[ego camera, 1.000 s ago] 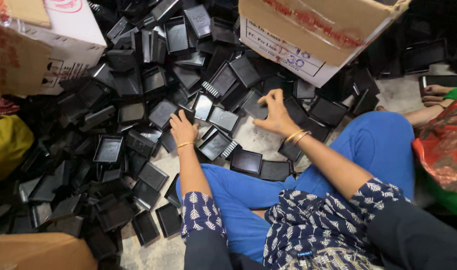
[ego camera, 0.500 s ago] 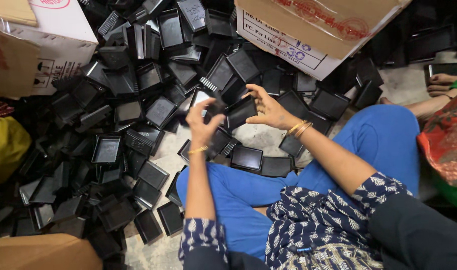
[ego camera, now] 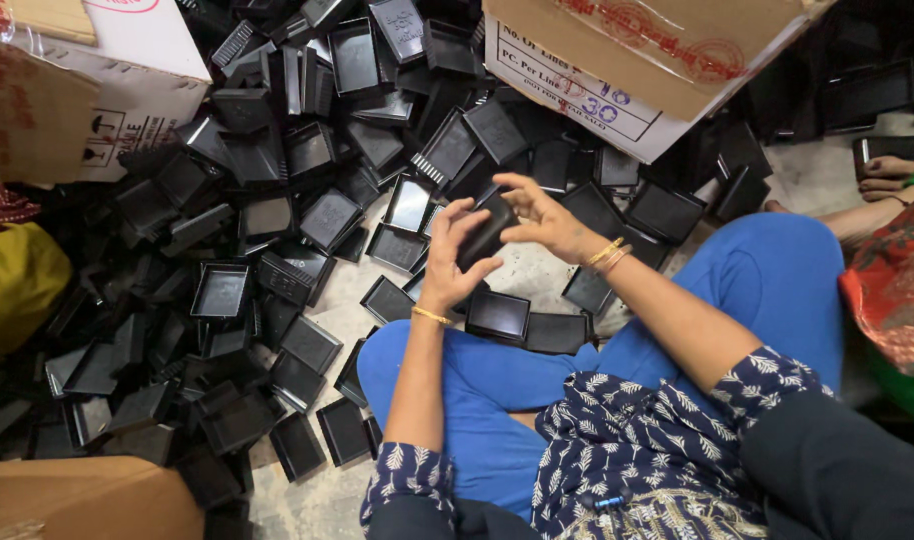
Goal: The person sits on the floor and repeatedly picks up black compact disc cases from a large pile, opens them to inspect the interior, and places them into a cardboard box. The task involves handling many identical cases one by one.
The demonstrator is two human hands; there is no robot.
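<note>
I sit on the floor with my knees in blue trousers, facing a big heap of black plastic trays (ego camera: 307,160). Both hands are raised just above the heap and hold one black plastic part (ego camera: 485,236) between them. My left hand (ego camera: 453,258) wraps it from the left and below; my right hand (ego camera: 539,214) grips its upper right end with fingers spread. Thin bangles sit on both wrists. Two black trays (ego camera: 497,314) lie on the floor right under my hands, against my knee.
A cardboard box (ego camera: 617,60) overhangs the heap at the top right. More cardboard boxes (ego camera: 107,90) stand at the top left, and another (ego camera: 77,500) at the bottom left. A yellow cloth bundle (ego camera: 12,275) lies at the left. Another person's foot (ego camera: 892,175) and red garment are at the right edge.
My hands rose off the pile of trays and came together. They now grip one black part between them, which was lifted from the heap.
</note>
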